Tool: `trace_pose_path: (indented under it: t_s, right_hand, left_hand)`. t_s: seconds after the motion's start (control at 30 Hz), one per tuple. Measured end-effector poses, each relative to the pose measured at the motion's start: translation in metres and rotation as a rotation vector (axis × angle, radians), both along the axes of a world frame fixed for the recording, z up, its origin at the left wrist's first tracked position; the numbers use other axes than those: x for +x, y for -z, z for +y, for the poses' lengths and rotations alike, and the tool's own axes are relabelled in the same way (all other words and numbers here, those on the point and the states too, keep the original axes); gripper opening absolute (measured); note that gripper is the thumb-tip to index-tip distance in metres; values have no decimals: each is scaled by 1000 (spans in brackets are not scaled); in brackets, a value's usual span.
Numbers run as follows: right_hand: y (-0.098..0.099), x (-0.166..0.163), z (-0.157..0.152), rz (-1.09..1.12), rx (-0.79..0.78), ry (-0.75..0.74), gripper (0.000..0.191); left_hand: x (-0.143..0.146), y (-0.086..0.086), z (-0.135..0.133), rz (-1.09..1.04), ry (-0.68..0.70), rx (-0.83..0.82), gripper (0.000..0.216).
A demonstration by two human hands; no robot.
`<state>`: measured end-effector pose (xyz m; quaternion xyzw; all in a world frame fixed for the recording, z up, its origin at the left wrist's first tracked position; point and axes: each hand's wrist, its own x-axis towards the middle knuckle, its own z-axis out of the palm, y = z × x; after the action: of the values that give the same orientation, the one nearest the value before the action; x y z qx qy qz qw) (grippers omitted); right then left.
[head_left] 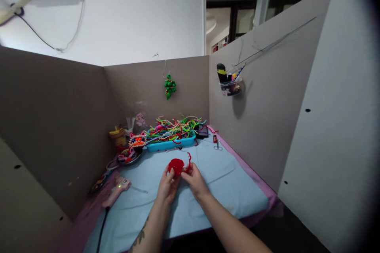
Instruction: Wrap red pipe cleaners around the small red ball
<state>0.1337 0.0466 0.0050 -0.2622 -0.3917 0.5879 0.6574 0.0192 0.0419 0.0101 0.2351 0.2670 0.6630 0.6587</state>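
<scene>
Both of my hands meet over the light blue cloth [225, 189] on the table. My left hand [167, 186] is closed, pinching the lower left edge of a small round red pipe-cleaner piece [176, 165]. My right hand [193, 178] is closed on the piece's right side, where a loose red pipe-cleaner end [189, 159] curls upward. The piece is held a little above the cloth.
A blue tray [170, 144] heaped with colourful pipe cleaners stands at the back. Small scissors [217, 143] lie to its right. A pink glue gun [117, 191] lies at the left, near finished craft pieces [133, 144]. Grey partition walls [53, 126] close in three sides.
</scene>
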Motion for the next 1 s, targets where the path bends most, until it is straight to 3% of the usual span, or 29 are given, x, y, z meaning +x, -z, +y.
trace_pose_path:
  t_s: [0.2,0.4,0.67,1.0]
  right_hand:
    - [3,0,3,-21,-7,-36,36]
    - [7,-2,4,-103,42,76,31]
    - [10,-3,6,-169,59,120,26]
    - [8,-3,2,-141,100,12,28]
  left_hand:
    - [0,9,0,-6,11,21,45]
    - [4,5,-5,57,11,75,66]
    - [7,7,-3,71,-2,90,71]
    - [2,10,-3,37,5,39,70]
